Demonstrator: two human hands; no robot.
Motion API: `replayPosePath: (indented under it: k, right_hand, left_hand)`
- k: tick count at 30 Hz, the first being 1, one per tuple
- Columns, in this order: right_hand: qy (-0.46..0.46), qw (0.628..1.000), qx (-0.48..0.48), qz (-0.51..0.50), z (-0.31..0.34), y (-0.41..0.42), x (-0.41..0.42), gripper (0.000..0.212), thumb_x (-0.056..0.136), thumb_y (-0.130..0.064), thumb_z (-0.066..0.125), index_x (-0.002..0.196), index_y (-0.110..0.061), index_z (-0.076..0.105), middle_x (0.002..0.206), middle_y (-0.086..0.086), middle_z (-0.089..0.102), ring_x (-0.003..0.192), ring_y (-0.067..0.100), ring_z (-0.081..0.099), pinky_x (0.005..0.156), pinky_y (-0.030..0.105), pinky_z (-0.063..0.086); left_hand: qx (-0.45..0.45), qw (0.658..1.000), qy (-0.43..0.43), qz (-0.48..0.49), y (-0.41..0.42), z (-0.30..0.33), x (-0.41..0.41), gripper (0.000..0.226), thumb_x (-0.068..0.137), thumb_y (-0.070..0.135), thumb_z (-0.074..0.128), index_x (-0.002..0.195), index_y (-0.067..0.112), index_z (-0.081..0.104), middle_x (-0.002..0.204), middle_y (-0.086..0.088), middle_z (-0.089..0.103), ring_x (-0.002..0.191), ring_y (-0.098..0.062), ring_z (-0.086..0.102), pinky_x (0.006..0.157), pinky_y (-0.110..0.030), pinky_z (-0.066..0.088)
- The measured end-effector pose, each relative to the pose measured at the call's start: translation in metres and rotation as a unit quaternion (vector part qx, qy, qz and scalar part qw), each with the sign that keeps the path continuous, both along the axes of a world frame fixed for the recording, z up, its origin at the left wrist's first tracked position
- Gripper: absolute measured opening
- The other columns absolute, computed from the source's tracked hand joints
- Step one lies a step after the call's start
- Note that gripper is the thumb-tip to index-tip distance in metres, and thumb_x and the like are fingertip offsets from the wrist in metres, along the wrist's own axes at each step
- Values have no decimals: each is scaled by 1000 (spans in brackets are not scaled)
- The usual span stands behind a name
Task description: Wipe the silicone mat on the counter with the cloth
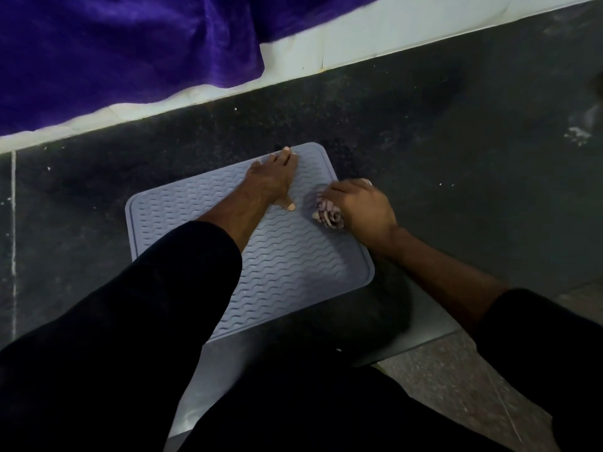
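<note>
A grey silicone mat (287, 265) with a wavy ridged pattern lies flat on the dark counter (440, 151). My left hand (272, 179) rests palm down on the mat's far part, fingers spread, reaching its far edge. My right hand (359, 207) is closed around a bunched pinkish-purple cloth (329, 215), which presses on the mat near its right edge. My left forearm in a black sleeve covers the mat's near left part.
A purple velvety fabric (124, 50) hangs over the white tiled wall (359, 37) behind the counter. The counter's front edge (424, 334) runs just behind the mat's near side, with speckled floor (456, 386) below.
</note>
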State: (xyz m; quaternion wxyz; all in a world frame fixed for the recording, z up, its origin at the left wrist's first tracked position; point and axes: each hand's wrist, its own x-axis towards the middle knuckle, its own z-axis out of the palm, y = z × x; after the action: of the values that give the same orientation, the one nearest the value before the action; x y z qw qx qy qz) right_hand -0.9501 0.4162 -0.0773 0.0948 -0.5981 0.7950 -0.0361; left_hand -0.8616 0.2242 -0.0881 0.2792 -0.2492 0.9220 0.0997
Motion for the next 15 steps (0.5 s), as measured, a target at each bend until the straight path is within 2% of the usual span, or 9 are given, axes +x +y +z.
replayPosePath:
  k: [3,5,11,15]
  right_hand:
    - [17,1000,-1,-5,3,-28,1,35,90,-20,52,125,-12,55,130,8,56,120,29,50,100,39,42]
    - [33,999,19,-2,1,-33,4,33,93,-19,48,124,-12,56,127,7,57,119,28,50,100,38,41]
    - [7,999,44,-13,-5,26,17,52,91,-33,55,139,-17,44,139,6,47,127,29,42,104,39,39]
    - [-11,998,52,-14,-1,63,31,52,84,-20,62,134,-14,50,137,9,51,124,32,46,102,42,43]
  left_hand:
    - [-4,1000,-8,9,1,0,-2,124,73,40,81,154,14,-9,162,-8,-14,150,-28,-1,118,-52,16]
    - [-4,1000,-9,8,1,-1,-2,124,73,40,81,154,13,-8,162,-8,-13,150,-28,0,118,-53,18]
    - [0,1000,-8,-6,-4,-4,-2,125,72,41,81,154,13,-8,162,-8,-13,149,-29,1,117,-52,21]
    - [-5,1000,-5,-6,-3,-5,-3,125,72,42,81,154,12,-8,162,-9,-12,149,-29,2,117,-51,21]
